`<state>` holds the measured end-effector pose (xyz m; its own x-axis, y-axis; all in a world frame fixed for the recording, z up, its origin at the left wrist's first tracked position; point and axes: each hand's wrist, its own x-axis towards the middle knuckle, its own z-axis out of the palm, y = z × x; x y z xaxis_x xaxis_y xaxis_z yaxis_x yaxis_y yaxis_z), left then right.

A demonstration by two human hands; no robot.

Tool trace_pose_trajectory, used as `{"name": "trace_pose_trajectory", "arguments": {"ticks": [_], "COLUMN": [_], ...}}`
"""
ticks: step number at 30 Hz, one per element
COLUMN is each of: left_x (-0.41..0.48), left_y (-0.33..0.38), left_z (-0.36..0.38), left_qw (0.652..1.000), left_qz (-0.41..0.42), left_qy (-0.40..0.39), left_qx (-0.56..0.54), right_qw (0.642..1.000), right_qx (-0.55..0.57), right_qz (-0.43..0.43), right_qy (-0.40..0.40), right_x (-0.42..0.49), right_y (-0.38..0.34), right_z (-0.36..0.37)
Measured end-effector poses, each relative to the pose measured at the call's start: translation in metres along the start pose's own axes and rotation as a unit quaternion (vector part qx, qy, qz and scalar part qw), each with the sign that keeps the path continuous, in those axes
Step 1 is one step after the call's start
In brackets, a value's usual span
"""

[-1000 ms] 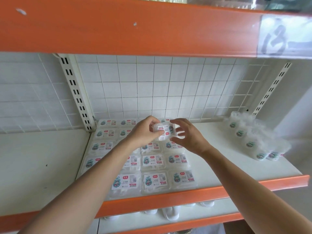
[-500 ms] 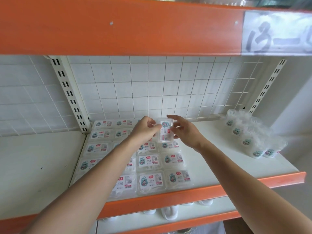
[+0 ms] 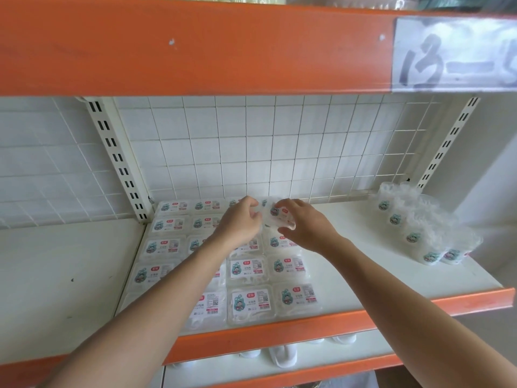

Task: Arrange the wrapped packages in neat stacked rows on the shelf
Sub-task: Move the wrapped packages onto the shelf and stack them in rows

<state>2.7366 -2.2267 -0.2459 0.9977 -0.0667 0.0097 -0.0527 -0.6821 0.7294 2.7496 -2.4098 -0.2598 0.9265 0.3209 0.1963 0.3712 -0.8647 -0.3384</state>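
Note:
One clear wrapped package [image 3: 275, 217] with a cartoon label is held between both hands, low over the back of the grid of flat packages [image 3: 251, 301] that covers the left part of the white shelf [image 3: 363, 275]. My left hand [image 3: 240, 222] pinches its left edge. My right hand [image 3: 303, 228] grips its right side and hides part of it. The laid packages form several rows, labels up; my forearms cover some of them.
A loose row of wrapped packages [image 3: 419, 231] leans at the shelf's back right. A wire grid panel [image 3: 265, 147] closes the back. Orange beams run above [image 3: 195, 46] and along the shelf front [image 3: 307, 329]. A slotted upright [image 3: 117, 158] stands left.
Both hands have carried the package down and toward the back row; it was held upright half a second ago and now tilts flatter, close to the laid packages.

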Motion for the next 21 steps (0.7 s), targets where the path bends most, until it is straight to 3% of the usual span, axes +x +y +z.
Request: {"name": "trace_pose_trajectory", "arguments": {"ticks": [3, 7, 21], "left_x": [-0.001, -0.002, -0.003], "left_y": [-0.008, -0.017, -0.027], "left_z": [-0.003, 0.004, 0.009], "left_qw": [0.987, 0.966, 0.950], "left_qz": [0.061, 0.056, 0.075], "left_qy": [0.001, -0.037, -0.068], "left_qx": [0.148, 0.249, 0.295], "right_qw": [0.998, 0.995, 0.990], "right_qx": [-0.024, -0.045, -0.053], "right_qz": [-0.017, -0.031, -0.078], "right_qy": [-0.055, -0.082, -0.102], "right_x": [0.005, 0.014, 0.025], "right_y": [0.008, 0.009, 0.014], "right_z": [-0.001, 0.001, 0.016]}}
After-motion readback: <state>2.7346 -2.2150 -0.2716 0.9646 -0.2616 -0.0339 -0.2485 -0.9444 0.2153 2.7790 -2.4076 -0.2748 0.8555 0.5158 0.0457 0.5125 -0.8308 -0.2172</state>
